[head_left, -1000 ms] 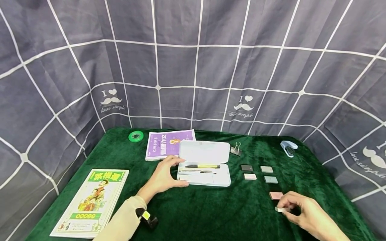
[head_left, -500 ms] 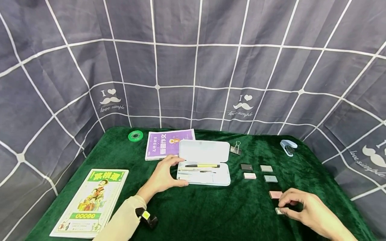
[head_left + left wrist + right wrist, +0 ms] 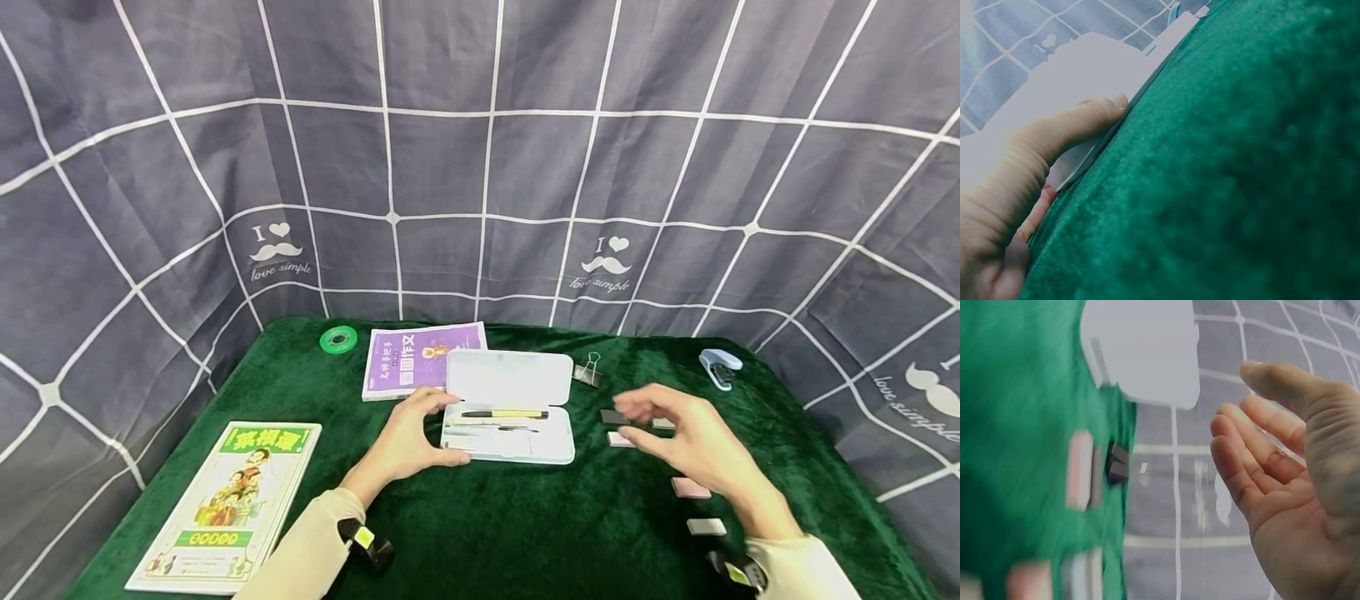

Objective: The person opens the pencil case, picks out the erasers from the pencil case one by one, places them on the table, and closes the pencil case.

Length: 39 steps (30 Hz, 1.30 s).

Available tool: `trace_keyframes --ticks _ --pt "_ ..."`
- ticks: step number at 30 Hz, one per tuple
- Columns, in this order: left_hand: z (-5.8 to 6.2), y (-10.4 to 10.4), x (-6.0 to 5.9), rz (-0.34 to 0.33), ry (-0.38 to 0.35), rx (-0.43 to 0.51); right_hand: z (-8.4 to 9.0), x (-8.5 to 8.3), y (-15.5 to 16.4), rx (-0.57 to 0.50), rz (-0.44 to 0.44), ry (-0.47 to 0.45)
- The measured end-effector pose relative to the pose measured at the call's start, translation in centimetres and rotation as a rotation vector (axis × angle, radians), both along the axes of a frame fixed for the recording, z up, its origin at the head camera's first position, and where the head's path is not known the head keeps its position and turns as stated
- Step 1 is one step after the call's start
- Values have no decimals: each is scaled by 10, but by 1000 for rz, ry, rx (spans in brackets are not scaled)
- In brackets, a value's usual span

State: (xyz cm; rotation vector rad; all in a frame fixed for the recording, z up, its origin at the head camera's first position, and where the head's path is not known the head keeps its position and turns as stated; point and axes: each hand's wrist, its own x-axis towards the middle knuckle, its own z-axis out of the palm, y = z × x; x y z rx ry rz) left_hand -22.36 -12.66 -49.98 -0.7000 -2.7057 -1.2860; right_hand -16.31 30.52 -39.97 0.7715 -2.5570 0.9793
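A white pencil case (image 3: 551, 437) lies with its lid up at mid-table, a yellow-and-black pen (image 3: 510, 414) and other slim items inside. My left hand (image 3: 408, 437) grips its left end, thumb at the front edge and fingers at the back corner. In the left wrist view the thumb presses along the case's side (image 3: 1147, 72). My right hand (image 3: 678, 425) hovers over the small flat blocks with fingers apart; the right wrist view shows nothing in its palm. Below it are a dark block (image 3: 611, 416), a pale pink one (image 3: 619, 439), a pink one (image 3: 691, 488) and a white one (image 3: 707, 527).
A purple book (image 3: 397, 358) lies behind the case, and a binder clip (image 3: 588, 372) stands near its right corner. Farther out are green tape (image 3: 338, 339), a light-blue hole punch or stapler (image 3: 720, 368) and a green-and-white book (image 3: 225, 508). A grey checked curtain (image 3: 442, 167) surrounds the table.
My right hand has let go of the white block at the front right and moved up and left over the other blocks. The left hand stays on the pencil case.
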Motion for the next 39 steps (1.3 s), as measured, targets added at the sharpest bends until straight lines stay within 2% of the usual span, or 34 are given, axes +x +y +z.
trace_keyframes --ticks 5,10,17,24,35,39 --pt "-1 0 0 3 0 -3 4 -29 -40 -83 87 -37" --pt "-1 0 0 6 7 -5 7 -46 -82 -140 167 -85" --pt "-2 0 -1 1 15 1 3 -61 -130 -150 222 -102" --pt "-2 1 -1 1 21 -1 -13 -66 -163 -182 302 -153" --pt "-4 0 -2 -4 41 2 -42 -63 -184 1 375 -230" --pt "-5 -1 -3 -8 39 0 -47 -62 -188 61 388 -215"
